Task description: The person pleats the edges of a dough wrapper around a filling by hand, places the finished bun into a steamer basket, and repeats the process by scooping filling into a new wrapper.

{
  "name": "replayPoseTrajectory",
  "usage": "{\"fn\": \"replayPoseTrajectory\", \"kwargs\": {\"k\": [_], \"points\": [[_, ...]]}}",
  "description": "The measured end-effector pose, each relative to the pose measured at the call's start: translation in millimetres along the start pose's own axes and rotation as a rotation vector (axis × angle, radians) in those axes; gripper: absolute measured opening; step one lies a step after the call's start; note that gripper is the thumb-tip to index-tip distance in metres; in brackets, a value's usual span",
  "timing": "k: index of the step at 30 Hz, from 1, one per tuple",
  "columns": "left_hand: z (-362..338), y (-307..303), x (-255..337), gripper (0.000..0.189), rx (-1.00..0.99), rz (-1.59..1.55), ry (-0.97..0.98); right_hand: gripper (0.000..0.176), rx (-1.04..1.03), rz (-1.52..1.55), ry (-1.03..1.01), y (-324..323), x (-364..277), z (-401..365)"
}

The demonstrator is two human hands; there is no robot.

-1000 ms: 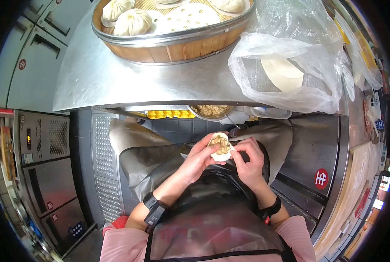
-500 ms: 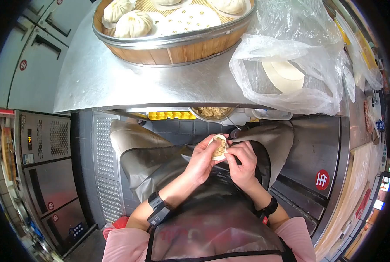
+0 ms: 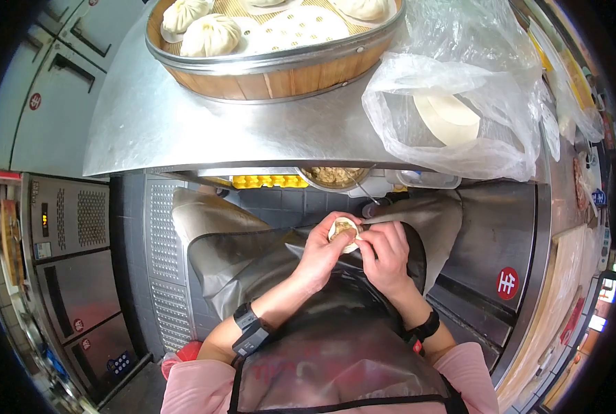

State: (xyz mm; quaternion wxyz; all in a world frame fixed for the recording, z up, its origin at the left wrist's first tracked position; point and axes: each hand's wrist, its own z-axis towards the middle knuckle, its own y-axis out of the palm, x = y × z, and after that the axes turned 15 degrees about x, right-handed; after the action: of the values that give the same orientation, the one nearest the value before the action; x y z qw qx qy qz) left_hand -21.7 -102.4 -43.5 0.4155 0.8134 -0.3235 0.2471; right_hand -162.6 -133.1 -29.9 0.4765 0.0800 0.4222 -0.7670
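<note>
Two-handed hold on a filled bun: cupped in the left hand, pinched at the rim by the right hand, both pressed close together. Just beyond the fingertips, a bowl of filling; farther on, a bamboo steamer.

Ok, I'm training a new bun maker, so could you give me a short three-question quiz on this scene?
1. True or false: the round wooden steel-rimmed steamer basket holds no buns.
2. What lies in the clear plastic bag? A eggs; B flat white dough rounds; C spoons.
3. Fill in: of left hand and right hand, ____ pinch the small white filled dough wrapper.
Key: 1 false; 2 B; 3 both.
</note>
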Motion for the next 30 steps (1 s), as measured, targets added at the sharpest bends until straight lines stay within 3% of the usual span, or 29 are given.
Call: {"fn": "replayPoseTrajectory", "kwargs": {"k": [5, 10, 13, 17, 19, 23, 30], "points": [[-1.8, 1.5, 2.9, 0.016, -0.012, 0.035, 0.01, 0.021, -0.008, 0.031, -0.246, -5.0, 0.6, 4.0], [-1.2, -2.8, 5.0, 0.016, -0.037, 0.016, -0.076, 0.02, -0.045, 0.023, 0.052, -3.3, -3.6, 16.1], [-4.2, -1.5, 9.9, 0.016, -0.054, 0.024, -0.106, 0.021, -0.069, 0.047, -0.124, -5.1, 1.8, 10.9], [-3.5, -5.3, 8.1, 0.021, -0.113, 0.071, -0.101, 0.02, -0.07, 0.079, -0.117, -7.8, 0.7, 15.0], [-2.6, -6.4, 10.5, 0.024, -0.152, 0.082, -0.111, 0.017, -0.059, 0.069, 0.082, -7.6, -4.5, 24.1], [1.5, -9.0, 12.3, 0.032, -0.224, 0.114, -0.135, 0.015, -0.16, 0.093, 0.052, -11.9, -1.4, 22.6], [-6.9, -2.9, 14.5, 0.037, -0.126, 0.197, -0.023, 0.012, -0.02, 0.124, 0.264, -2.8, -9.2, 13.8]]}}
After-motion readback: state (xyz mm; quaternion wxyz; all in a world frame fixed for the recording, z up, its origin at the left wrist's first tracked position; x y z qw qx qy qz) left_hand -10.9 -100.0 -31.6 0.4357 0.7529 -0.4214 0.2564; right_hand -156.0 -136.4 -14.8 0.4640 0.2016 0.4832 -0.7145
